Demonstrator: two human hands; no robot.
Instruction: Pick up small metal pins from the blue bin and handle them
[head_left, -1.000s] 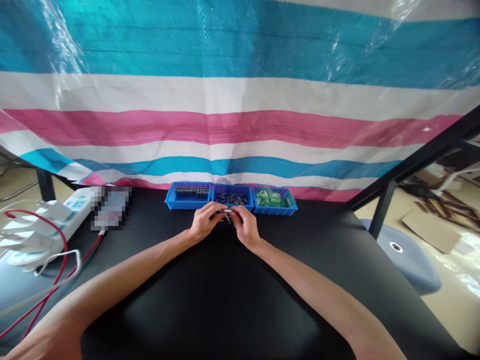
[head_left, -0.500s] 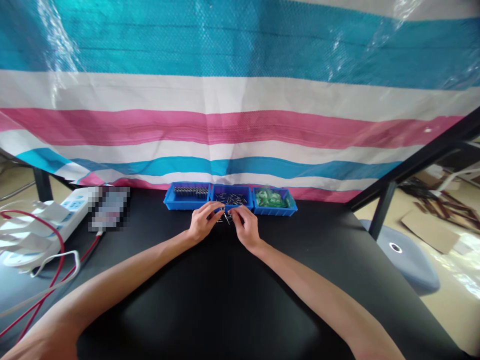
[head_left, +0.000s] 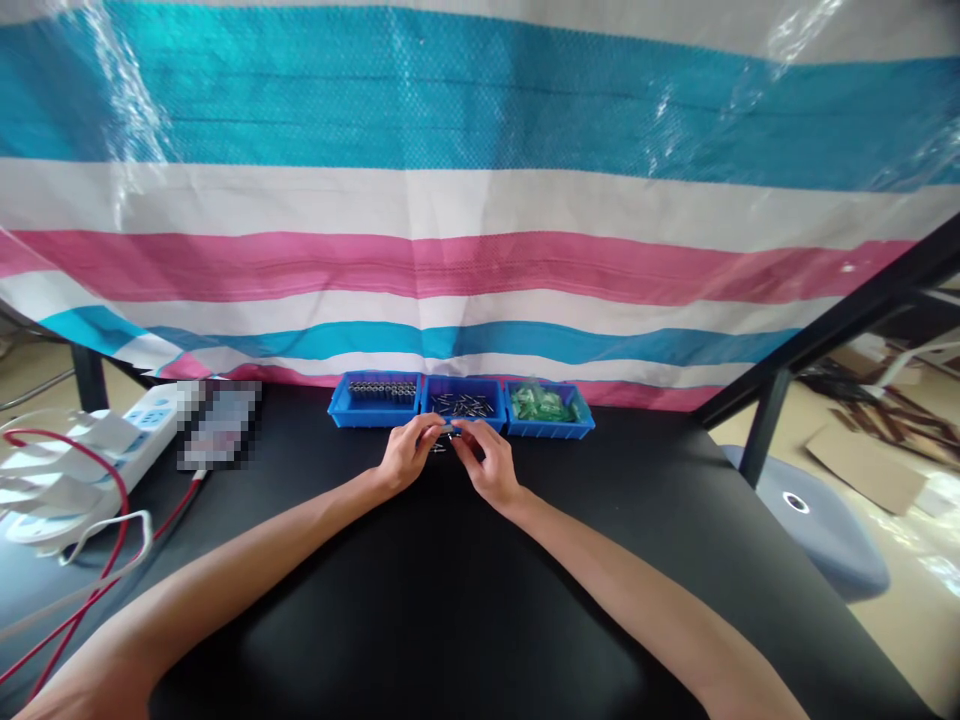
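Note:
My left hand [head_left: 405, 455] and my right hand [head_left: 489, 462] meet over the black table [head_left: 450, 600], just in front of the middle blue bin [head_left: 463, 405]. Both pinch a small metal part [head_left: 448, 434] between their fingertips; it is too small to name. A few tiny metal pieces lie on the table under the fingers. The left blue bin [head_left: 374, 396] holds a row of dark cylindrical parts. Loose small metal pins fill the middle bin. The right blue bin [head_left: 549, 408] holds green parts.
A striped pink, white and blue tarp [head_left: 480, 200] hangs behind the bins. At the left lie a white power strip [head_left: 142, 425], a blurred object [head_left: 220, 424] and red and white cables [head_left: 112, 530]. A black frame leg [head_left: 765, 430] and a grey round stool [head_left: 817, 520] stand right.
The hands drew apart half a second ago, then closed together again on the small part. The view has tilted slightly, so the bins sit a little lower.

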